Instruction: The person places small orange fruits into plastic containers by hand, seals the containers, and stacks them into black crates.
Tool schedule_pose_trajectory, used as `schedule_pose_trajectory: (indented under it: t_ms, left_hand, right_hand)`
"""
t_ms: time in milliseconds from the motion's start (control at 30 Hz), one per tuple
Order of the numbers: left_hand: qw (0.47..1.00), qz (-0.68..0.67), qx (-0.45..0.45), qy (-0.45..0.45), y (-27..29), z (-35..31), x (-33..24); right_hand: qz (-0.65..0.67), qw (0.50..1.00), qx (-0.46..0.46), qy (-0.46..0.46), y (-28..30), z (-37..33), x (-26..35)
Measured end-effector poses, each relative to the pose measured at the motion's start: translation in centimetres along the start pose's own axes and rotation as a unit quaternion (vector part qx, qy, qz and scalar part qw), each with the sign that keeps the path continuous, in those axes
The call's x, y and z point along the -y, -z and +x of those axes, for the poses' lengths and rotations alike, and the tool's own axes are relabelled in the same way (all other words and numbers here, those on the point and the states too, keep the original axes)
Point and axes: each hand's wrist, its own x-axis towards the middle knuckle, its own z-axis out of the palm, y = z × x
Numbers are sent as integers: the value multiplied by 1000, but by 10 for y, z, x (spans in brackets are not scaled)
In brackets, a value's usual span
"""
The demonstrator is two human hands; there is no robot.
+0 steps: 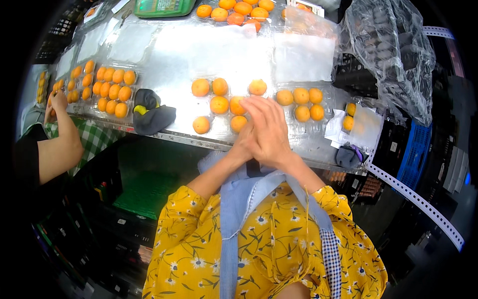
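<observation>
Head view shows your two hands brought together, the right hand (271, 132) folded over the left hand (244, 144); the palms are hidden, so whether anything sits between them you cannot tell from here. Just past your fingertips and to their left are seven orange fruits (219, 104) in a spaced group, the nearest partly behind your fingers; glare hides whether a clear tray lies under them. Right of your hands, a clear tray (295, 130) carries five more fruits (301, 95). Further left, a dark cloth bundle (158, 119) sits at the front of the metal table (177, 84), with a filled tray of fruits (114, 91) beyond it and a co-worker's hand (59, 101) farther out. Well ahead of your hands, more fruits (243, 8) are gathered. The likeliest trouble, as I judge it, is a nudge: your knuckles are so close to the nearest fruits that pulling your hands apart quickly could knock one, and round fruit could roll off the front edge toward your apron (230, 199). A sleeve (333, 202) or wrist dragged rightward might also catch the tray's thin rim and shift it.
</observation>
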Motion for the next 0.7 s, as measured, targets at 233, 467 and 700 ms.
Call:
schedule_pose_trajectory:
  t_ms: [233, 467, 700]
  left_hand:
    - [864, -340, 246, 278, 26, 11, -34]
    - [781, -479, 195, 350, 39, 21, -29]
    - [853, -390, 178, 298, 39, 16, -4]
  right_hand:
    - [125, 976, -64, -166, 2, -1, -42]
    - [236, 934, -77, -256, 9, -22, -16]
    - [30, 990, 32, -133, 17, -18, 17]
